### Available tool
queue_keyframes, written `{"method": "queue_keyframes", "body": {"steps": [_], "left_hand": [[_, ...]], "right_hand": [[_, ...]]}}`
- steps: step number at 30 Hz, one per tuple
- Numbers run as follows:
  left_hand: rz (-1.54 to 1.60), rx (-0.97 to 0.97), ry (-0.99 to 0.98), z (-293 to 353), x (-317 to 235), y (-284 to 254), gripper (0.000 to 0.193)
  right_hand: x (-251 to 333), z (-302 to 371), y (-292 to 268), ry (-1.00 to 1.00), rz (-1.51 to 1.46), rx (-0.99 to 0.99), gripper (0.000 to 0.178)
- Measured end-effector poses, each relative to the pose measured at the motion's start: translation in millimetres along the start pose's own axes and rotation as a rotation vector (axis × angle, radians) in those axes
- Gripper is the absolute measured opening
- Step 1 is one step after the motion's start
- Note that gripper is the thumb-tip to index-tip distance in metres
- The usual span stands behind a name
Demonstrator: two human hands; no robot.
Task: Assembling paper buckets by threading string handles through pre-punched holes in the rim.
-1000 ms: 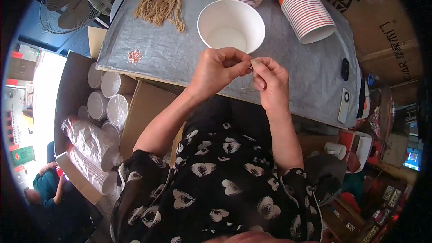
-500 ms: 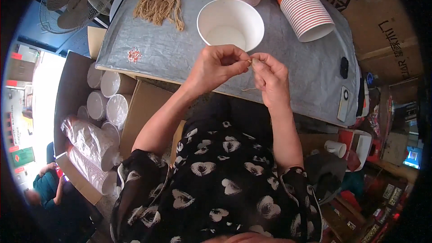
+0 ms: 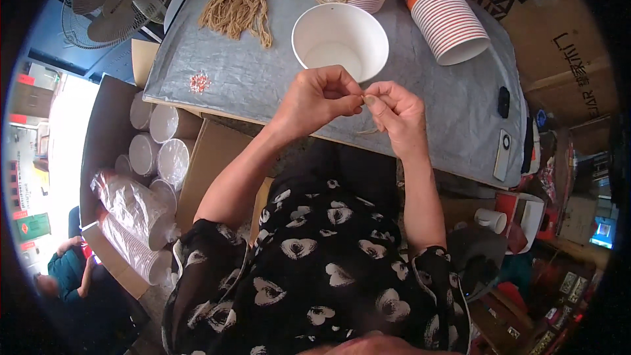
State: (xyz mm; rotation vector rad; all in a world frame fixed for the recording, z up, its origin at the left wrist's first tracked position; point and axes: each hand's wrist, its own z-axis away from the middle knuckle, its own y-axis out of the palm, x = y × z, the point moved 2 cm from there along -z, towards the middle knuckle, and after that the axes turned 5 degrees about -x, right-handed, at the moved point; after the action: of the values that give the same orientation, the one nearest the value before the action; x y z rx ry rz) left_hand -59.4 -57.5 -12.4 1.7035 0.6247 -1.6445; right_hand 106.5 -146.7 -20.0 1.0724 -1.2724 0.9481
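My left hand (image 3: 319,100) and my right hand (image 3: 399,113) meet fingertip to fingertip at the near side of a white paper bucket (image 3: 317,34). Both are closed in a pinch. Between them is a thin tan cord, mostly hidden by the fingers; a loose tan end (image 3: 368,132) shows below, beside the right hand. The bucket stands upright with its mouth toward me, a small dark hole near its far rim. Farther back lies a bundle of tan cords (image 3: 240,10).
Orange-and-white bucket stacks (image 3: 450,26) lie and stand at the table's back. A small heap of red and white bits (image 3: 199,82) sits left. A phone (image 3: 502,155) and a black object (image 3: 503,102) lie right. Left stands a carton (image 3: 105,118) of wrapped buckets; beyond it, another person (image 3: 69,269).
The hands stay together, the fingers shifting slightly in their pinch. The table and bucket appear a little lower in the picture as the view tilts slightly.
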Motion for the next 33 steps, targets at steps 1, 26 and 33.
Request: {"method": "queue_keyframes", "body": {"steps": [1, 26, 33], "left_hand": [[-0.014, -0.004, -0.003, 0, -1, -1, 0.010], [0.023, 0.025, -0.007, -3, -4, 0, 0.009], [-0.037, -0.002, 0.051, 1, -4, 5, 0.010]], "right_hand": [[-1, 0, -1, -0.002, -0.001, 0.001, 0.011], [-3, 0, 1, 0.093, -0.172, -0.041, 0.016], [-6, 2, 5, 0.099, -0.207, -0.079, 0.014]]}}
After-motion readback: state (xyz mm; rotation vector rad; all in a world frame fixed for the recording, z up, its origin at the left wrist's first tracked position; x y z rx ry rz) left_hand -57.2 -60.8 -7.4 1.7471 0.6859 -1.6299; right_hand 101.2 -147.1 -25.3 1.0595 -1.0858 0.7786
